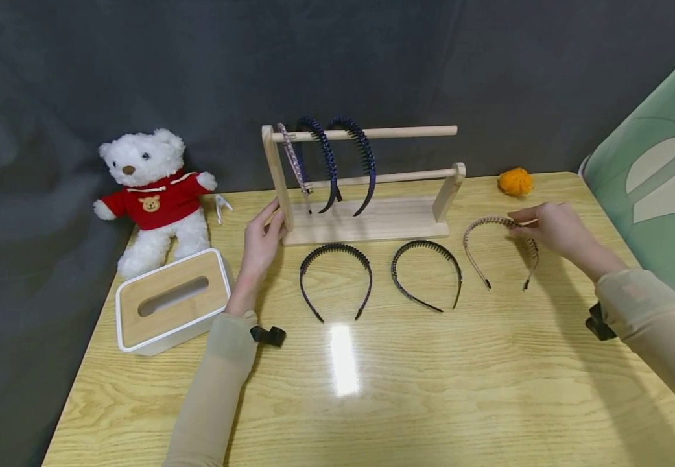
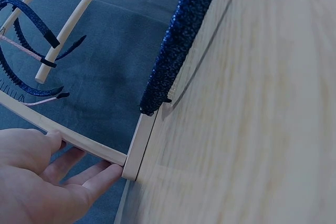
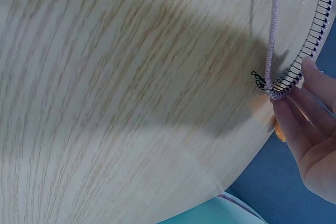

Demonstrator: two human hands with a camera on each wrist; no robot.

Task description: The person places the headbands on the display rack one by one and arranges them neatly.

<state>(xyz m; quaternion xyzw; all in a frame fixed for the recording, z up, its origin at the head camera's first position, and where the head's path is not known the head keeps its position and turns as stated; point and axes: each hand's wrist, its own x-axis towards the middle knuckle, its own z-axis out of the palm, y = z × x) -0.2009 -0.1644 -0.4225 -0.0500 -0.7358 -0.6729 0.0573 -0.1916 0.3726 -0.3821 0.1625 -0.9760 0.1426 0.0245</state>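
Observation:
My left hand holds the left upright of a wooden headband stand, thumb on one side and fingers along the other in the left wrist view. On the stand's upper bar hang a pink headband and two dark blue headbands. At the right, my right hand pinches a pale pink toothed headband near its top curve, thumb and fingertips at the band in the right wrist view. Two dark headbands lie on the table between my hands.
A white teddy bear in a red top sits at the back left, behind a tissue box with a wooden lid. Beside the bear is a small white clip. An orange ball of yarn lies at the back right of the table.

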